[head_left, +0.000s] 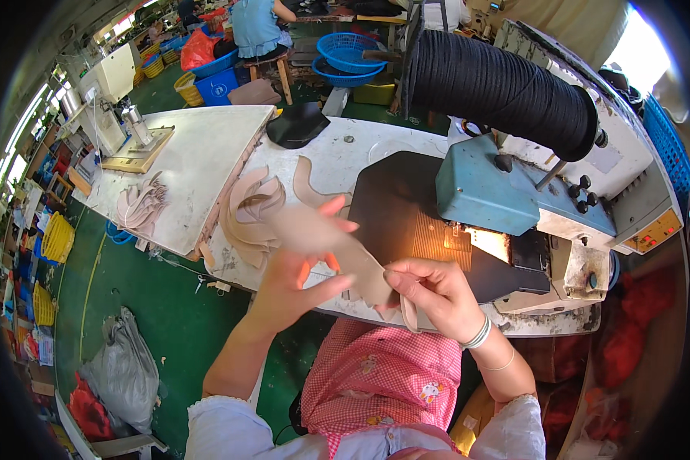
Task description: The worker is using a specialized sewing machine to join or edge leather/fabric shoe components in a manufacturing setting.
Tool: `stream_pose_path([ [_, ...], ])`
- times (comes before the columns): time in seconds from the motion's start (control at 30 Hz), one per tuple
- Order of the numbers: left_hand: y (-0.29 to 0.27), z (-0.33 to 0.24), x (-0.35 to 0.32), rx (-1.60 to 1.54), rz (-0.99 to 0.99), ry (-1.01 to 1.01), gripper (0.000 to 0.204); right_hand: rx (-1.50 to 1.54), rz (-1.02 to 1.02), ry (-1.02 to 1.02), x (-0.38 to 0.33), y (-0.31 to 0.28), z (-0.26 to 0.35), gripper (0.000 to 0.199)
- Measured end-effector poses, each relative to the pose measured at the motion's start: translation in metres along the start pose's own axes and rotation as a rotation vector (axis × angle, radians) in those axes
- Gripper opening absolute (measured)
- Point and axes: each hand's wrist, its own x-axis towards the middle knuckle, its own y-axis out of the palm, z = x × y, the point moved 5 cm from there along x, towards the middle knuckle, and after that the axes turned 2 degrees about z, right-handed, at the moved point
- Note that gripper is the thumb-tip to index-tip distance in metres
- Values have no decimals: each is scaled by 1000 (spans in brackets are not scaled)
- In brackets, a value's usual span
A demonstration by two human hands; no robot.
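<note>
A curved beige strip (364,264), like leather or lining, is stretched between my hands above the near edge of the white worktable. My right hand (437,295) pinches its end between thumb and fingers, and a narrow flap hangs below. Across the fingers of my left hand (287,280) lies the other end, blurred by motion; this hand's thumb and fingers are spread apart. Just beyond both hands is the lit metal plate (437,244) of a blue-grey machine (487,184), set in a black board (391,184). Similar beige strips (249,211) lie in a loose pile left of my hands.
A large black thread spool (506,92) sits above the machine. Another bundle of strips (142,203) lies on the left tabletop near a second machine (134,126). A black piece (297,125) rests at the far edge. Blue baskets (349,57) and a seated person (257,27) are beyond.
</note>
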Motion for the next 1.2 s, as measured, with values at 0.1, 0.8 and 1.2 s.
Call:
stream_pose_path([
  [0.1, 2, 18, -5, -204, 34, -465, 47, 222, 104, 124, -3, 1, -6, 29],
  [0.8, -38, 16, -13, -151, -307, -337, 50, 117, -268, -360, -31, -28, 1, 35],
  [1.2, -207, 59, -24, 636, -513, 200, 26, -216, 434, -5, -60, 23, -61, 21],
])
